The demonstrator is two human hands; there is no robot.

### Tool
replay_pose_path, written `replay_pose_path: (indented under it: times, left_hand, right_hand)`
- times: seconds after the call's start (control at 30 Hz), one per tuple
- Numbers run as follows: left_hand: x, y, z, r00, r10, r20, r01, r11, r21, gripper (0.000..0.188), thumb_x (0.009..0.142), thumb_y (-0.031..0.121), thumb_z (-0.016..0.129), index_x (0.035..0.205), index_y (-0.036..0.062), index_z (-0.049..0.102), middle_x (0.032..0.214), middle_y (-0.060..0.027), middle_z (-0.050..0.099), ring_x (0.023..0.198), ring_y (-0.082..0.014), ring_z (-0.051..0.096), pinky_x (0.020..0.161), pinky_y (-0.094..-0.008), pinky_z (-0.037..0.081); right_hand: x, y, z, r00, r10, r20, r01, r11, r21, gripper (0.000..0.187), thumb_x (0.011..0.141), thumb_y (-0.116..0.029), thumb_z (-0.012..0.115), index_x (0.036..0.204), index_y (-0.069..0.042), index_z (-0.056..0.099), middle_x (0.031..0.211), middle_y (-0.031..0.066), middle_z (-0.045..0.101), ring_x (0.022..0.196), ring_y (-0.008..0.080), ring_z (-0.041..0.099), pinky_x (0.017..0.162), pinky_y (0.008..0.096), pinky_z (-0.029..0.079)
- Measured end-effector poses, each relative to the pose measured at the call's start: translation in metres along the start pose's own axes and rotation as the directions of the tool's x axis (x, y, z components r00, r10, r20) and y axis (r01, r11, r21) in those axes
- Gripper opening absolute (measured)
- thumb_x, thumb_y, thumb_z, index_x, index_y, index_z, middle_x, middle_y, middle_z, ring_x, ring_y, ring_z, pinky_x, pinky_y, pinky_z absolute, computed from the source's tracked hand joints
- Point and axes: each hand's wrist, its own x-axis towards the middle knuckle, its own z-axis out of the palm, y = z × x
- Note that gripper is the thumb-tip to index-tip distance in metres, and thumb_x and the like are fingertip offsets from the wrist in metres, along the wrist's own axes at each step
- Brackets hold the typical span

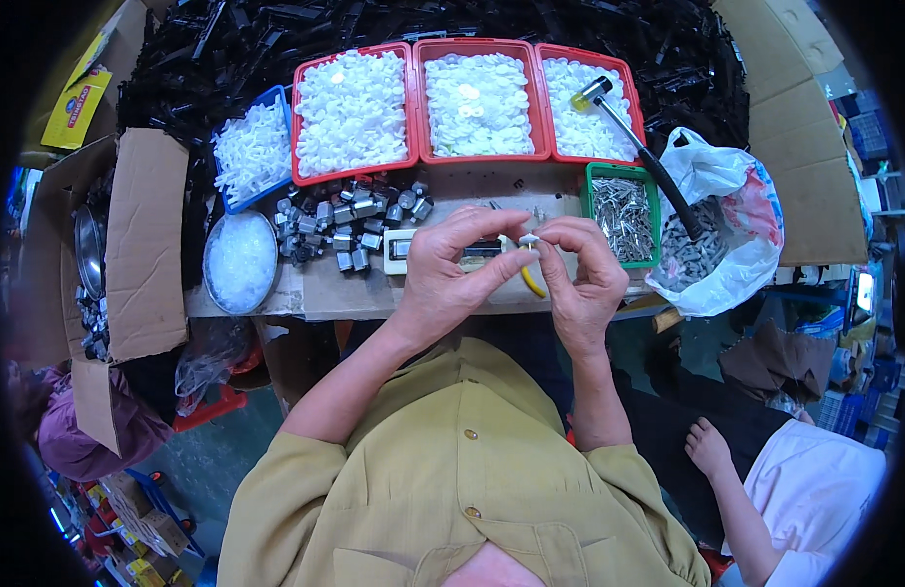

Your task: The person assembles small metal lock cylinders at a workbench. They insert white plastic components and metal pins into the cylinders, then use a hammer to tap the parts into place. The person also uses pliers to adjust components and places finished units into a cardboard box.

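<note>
1. Both forearms rise from the lower middle of the frame in olive sleeves and meet at the centre. The left hand (450,266) is curled, its thumb and forefinger stretched toward the right.
2. The right hand (581,279) is bent at the wrist, its fingertips narrowed in a pinch.
3. A small white part (528,238) sits at the centre of the frame, nipped between the fingertips of both hands, just above the desk (340,289).
4. Behind the hands, across the upper middle, three red trays (413,108) hold white pieces, and a hammer (636,137) lies over the rightmost.
5. A green tray (652,210) of metal pins stands right of the hands; grey metal blocks (350,223) lie left.
6. At the lower right, another person's hand (708,448) shows.
</note>
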Motion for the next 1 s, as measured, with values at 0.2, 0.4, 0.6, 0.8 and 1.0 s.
replay_pose_path:
  times: [0.2,0.4,0.6,0.8,1.0]
  left_hand:
    - [-0.003,-0.012,-0.014,0.984,0.159,0.087,-0.176,0.952,0.252,0.033,0.076,0.006,0.084,0.107,-0.0007,0.073,0.098,-0.0102,0.071,0.095,-0.0197,0.065,0.084,-0.0303,0.051]
    - [-0.007,-0.005,-0.024,0.983,0.181,0.036,-0.182,0.918,0.352,0.036,0.073,0.008,0.085,0.107,0.0015,0.074,0.096,-0.0081,0.071,0.092,-0.0216,0.065,0.083,-0.0327,0.051]
    - [-0.031,-0.013,-0.052,0.905,0.422,0.047,-0.322,0.612,0.723,0.033,0.070,0.012,0.085,0.099,0.0022,0.073,0.083,-0.0079,0.064,0.079,-0.0263,0.059,0.070,-0.0378,0.048]
    - [-0.060,-0.028,-0.066,0.896,0.407,0.177,-0.354,0.416,0.838,0.032,0.069,0.012,0.086,0.099,0.0074,0.075,0.075,-0.0016,0.057,0.076,-0.0225,0.054,0.069,-0.0375,0.043]
    - [-0.063,-0.040,-0.070,0.886,0.393,0.247,-0.393,0.351,0.850,0.030,0.074,0.016,0.082,0.102,0.0095,0.073,0.075,-0.0004,0.054,0.078,-0.0212,0.052,0.072,-0.0372,0.041]
  right_hand:
    - [-0.001,-0.003,0.005,0.988,-0.151,0.038,0.155,0.981,-0.113,0.016,0.078,0.009,0.074,0.091,0.001,0.068,0.091,0.0129,0.067,0.082,0.0257,0.067,0.071,0.0332,0.053]
    - [-0.001,0.003,0.014,0.974,-0.206,0.090,0.217,0.966,-0.139,0.020,0.074,0.007,0.076,0.091,-0.001,0.068,0.091,0.0102,0.066,0.081,0.0268,0.066,0.070,0.0356,0.051]
    - [0.005,0.013,0.032,0.931,-0.245,0.271,0.301,0.935,-0.190,0.019,0.074,0.001,0.075,0.091,-0.004,0.068,0.095,0.0069,0.063,0.085,0.0258,0.064,0.073,0.0380,0.046]
    - [0.006,0.026,0.051,0.882,-0.226,0.413,0.343,0.909,-0.236,0.014,0.077,-0.004,0.075,0.089,-0.006,0.068,0.098,0.0066,0.064,0.092,0.0249,0.064,0.076,0.0382,0.045]
    - [0.004,0.025,0.059,0.858,-0.191,0.476,0.348,0.899,-0.266,0.012,0.078,-0.005,0.073,0.088,-0.006,0.068,0.099,0.0054,0.063,0.091,0.0234,0.063,0.078,0.0386,0.043]
